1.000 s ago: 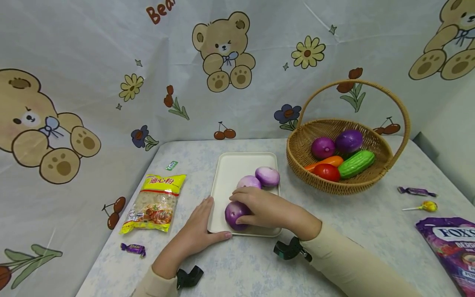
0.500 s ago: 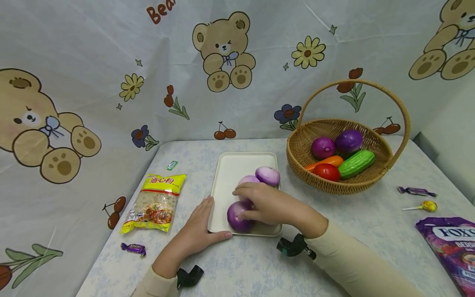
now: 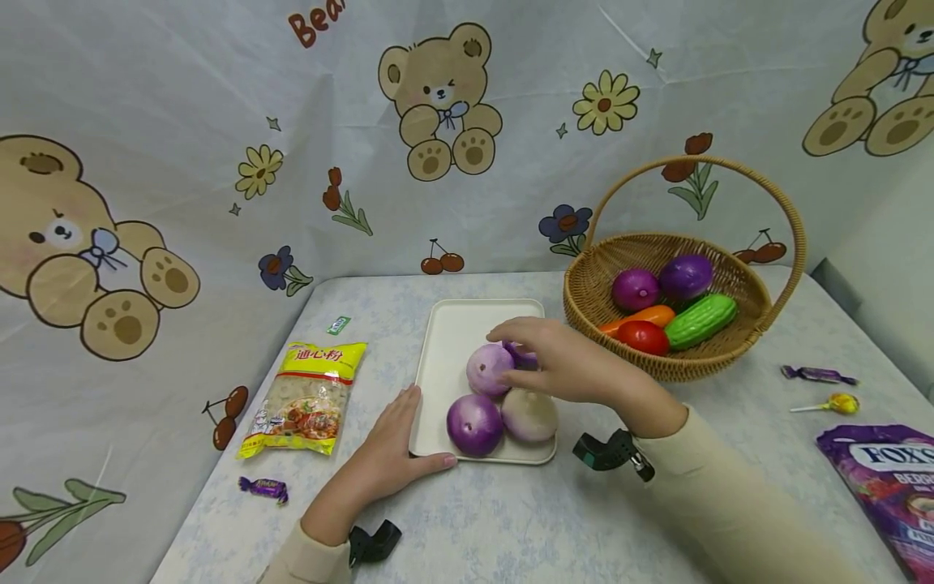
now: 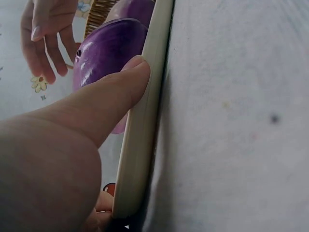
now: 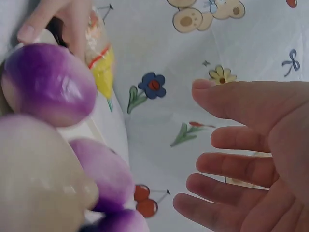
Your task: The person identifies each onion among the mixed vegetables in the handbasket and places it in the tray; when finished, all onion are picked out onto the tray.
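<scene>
Several purple-and-white onions sit on a cream tray. A deep purple onion lies nearest the front, touching a paler onion on its right. Behind them are a light purple onion and another onion, partly covered by my right hand. That hand hovers over the tray's right side, its fingers extended and holding nothing in the right wrist view. My left hand rests at the tray's near-left corner, thumb on the near rim, straight fingers along the left side.
A wicker basket with toy vegetables stands at the back right. Left of the tray lies a yellow food packet, with wrapped candies around it. A lollipop and a purple bag lie at the right.
My right hand has left the front onions and moved up and to the right. The front purple onion shifted slightly right, and the paler onion beside it came into view. My left hand stayed put.
</scene>
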### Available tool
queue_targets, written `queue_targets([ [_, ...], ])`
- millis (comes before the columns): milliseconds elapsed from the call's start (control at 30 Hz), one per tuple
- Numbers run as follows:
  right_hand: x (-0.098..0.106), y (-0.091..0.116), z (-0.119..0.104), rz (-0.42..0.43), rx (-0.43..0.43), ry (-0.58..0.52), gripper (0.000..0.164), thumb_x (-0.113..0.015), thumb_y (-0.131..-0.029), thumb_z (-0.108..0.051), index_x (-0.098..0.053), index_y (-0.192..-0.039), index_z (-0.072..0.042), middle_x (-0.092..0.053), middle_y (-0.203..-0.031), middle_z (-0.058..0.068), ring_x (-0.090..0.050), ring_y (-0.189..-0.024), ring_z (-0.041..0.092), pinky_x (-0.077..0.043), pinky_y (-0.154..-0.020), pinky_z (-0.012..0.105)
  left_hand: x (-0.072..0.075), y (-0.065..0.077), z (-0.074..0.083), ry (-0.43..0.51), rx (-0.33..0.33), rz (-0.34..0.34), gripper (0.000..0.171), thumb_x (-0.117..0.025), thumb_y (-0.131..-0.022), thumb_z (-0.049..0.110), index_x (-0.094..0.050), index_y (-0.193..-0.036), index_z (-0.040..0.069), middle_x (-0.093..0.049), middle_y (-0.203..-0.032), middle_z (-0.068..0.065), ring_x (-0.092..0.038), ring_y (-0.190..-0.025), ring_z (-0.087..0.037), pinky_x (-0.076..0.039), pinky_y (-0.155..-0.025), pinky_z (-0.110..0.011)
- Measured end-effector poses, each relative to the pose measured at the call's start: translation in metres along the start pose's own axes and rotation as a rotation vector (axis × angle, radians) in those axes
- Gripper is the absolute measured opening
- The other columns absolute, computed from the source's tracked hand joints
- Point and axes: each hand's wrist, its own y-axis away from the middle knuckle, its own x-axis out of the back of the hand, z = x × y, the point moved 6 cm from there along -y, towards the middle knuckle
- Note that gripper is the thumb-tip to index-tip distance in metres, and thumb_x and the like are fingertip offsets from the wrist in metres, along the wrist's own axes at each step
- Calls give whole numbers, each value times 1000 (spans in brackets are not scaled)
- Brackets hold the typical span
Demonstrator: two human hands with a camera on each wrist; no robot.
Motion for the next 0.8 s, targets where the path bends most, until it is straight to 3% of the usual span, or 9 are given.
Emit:
queue_targets([
  [233, 42, 12, 23, 71, -72, 94, 46, -83, -95, -19, -68, -134, 0, -70, -129, 13, -72, -101, 30, -59, -90, 47, 0, 0, 0, 0, -17, 7, 130, -80, -81, 72, -14, -168, 0, -13, -173, -16, -6, -159, -32, -13, -124, -54],
  [367, 69, 18, 36, 93, -137, 180, 44, -80, -98, -26, -69, -134, -2, -71, -128, 11, -68, -109, 29, -55, -96, 50, 0, 0, 0, -5, -23, 7, 130, -79, -81, 72, -14, -168, 0, -12, -173, -16, -6, -159, -32, -13, -125, -53],
  [533, 101, 27, 55, 96, -249, 222, 45, -77, -100, -30, -69, -136, -3, -69, -130, 13, -65, -106, 31, -53, -97, 54, 0, 0, 0, -7, -28, 11, 130, -79, -81, 72, -14, -167, -1, -13, -173, -17, -7, -159, -32, -14, -124, -54],
  [733, 132, 40, 90, 87, -382, 244, 54, -77, -100, -35, -64, -140, -2, -63, -139, 22, -52, -133, 44, -38, -111, 65, 0, 0, 0, -6, -32, 14, 131, -78, -81, 74, -14, -167, -1, -13, -173, -17, -7, -159, -33, -14, -124, -54],
  [800, 139, 45, 104, 78, -417, 250, 59, -76, -100, -38, -61, -143, 0, -61, -140, 24, -49, -135, 46, -36, -112, 66, -1, 0, -1, -9, -33, 12, 132, -78, -80, 75, -13, -168, -1, -12, -173, -17, -7, -159, -32, -13, -125, -53],
])
